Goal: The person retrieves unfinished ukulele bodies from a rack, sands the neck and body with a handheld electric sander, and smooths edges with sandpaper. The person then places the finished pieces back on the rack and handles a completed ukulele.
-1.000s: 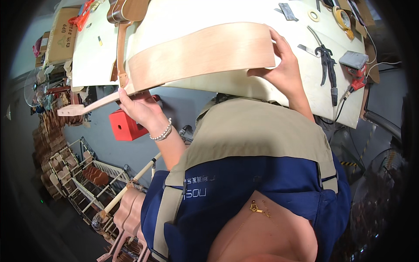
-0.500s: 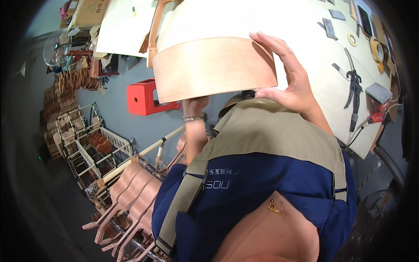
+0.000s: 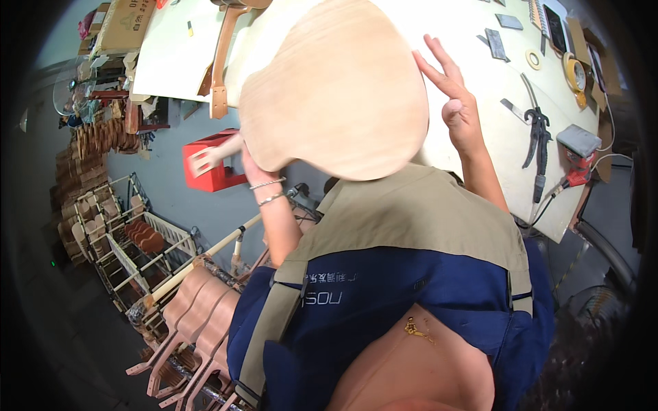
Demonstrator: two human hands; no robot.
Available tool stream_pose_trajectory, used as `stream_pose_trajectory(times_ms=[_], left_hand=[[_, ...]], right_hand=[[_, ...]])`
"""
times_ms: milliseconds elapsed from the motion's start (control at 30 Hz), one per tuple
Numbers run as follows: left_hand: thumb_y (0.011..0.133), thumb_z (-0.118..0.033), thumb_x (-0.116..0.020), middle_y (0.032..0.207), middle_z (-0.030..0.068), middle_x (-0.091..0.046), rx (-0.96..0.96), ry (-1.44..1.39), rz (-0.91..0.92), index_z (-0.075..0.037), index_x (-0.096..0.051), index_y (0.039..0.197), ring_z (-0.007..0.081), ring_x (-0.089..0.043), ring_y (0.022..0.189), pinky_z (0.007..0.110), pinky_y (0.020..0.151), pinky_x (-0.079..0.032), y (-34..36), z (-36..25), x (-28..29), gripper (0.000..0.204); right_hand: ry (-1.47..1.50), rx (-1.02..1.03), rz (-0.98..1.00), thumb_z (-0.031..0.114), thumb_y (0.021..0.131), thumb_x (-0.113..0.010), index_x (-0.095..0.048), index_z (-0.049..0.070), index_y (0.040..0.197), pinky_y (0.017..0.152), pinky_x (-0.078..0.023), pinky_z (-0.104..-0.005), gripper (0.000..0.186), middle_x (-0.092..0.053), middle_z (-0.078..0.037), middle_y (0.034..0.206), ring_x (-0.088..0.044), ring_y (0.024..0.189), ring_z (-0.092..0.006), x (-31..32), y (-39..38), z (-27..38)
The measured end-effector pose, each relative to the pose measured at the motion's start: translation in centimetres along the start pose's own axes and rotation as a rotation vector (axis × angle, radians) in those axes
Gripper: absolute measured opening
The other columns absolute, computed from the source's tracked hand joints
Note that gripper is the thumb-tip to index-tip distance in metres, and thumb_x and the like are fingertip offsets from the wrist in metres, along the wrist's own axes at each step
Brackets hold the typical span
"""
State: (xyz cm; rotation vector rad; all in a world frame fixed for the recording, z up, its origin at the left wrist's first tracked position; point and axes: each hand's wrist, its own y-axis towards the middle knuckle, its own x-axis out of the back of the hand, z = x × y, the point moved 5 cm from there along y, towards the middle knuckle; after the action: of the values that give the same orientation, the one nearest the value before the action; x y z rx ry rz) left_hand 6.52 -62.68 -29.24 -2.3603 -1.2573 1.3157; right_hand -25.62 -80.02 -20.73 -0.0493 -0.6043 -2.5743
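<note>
An unfinished pale-wood ukulele or small guitar (image 3: 336,89) is held over the near edge of the table, its flat, plain face turned toward me. Its neck points left and ends in a slotted headstock (image 3: 203,162). My left hand (image 3: 252,161) is closed round the neck close to the body, partly hidden by it. Beside the body's right edge is my right hand (image 3: 460,113), fingers spread and thumb bent in; a fingertip is at or very near the rim, and I cannot tell if it touches.
On the white table (image 3: 480,185) lie a second wooden instrument (image 3: 221,68), a black air blow gun (image 3: 538,130), a red sander (image 3: 579,164) and tape rolls (image 3: 576,72). Below the headstock stands a red stool (image 3: 199,175). A rack of instrument bodies (image 3: 199,301) is at lower left.
The instrument has turned from showing its curved side to showing its flat face, and its neck has come into view at left. My right hand has let go of the rim and spread its fingers.
</note>
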Motion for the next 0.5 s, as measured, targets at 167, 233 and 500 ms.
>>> stream_pose_trajectory(times_ms=[167,233,500], left_hand=[[0.089,-0.028,-0.052,0.072,0.0037,-0.053,-0.387,0.078,-0.047,-0.005,-0.051,0.097,0.0160,-0.054,0.071,0.032,0.075,-0.048,0.0,-1.9,-5.0,0.024],[0.088,-0.027,-0.055,0.069,0.0041,-0.052,-0.407,0.146,0.002,-0.005,-0.047,0.105,0.0163,-0.053,0.069,0.032,0.074,-0.048,1.3,-2.5,-5.0,0.029],[0.085,-0.020,-0.060,0.075,0.0073,-0.054,-0.680,0.392,0.168,-0.004,-0.041,0.113,0.0178,-0.054,0.072,0.033,0.073,-0.048,-0.5,-2.9,-9.8,0.038]], right_hand=[[0.472,-0.342,0.026,0.009,0.060,-0.075,-0.029,0.005,0.138,0.104,-0.029,-0.0408,0.090,-0.036,-0.012,0.137,-0.034,0.128,-0.0230,-1.5,-3.4,-5.7],[0.458,-0.443,0.022,0.001,0.056,-0.075,-0.030,0.006,0.138,0.099,-0.037,-0.0399,0.093,-0.040,-0.011,0.135,-0.037,0.125,-0.0233,-1.5,-4.3,-7.2],[0.353,-0.397,-0.055,-0.002,0.055,-0.074,-0.038,0.010,0.132,0.091,-0.048,-0.0389,0.086,-0.037,-0.007,0.134,-0.042,0.119,-0.0250,0.0,-4.4,-6.4]])
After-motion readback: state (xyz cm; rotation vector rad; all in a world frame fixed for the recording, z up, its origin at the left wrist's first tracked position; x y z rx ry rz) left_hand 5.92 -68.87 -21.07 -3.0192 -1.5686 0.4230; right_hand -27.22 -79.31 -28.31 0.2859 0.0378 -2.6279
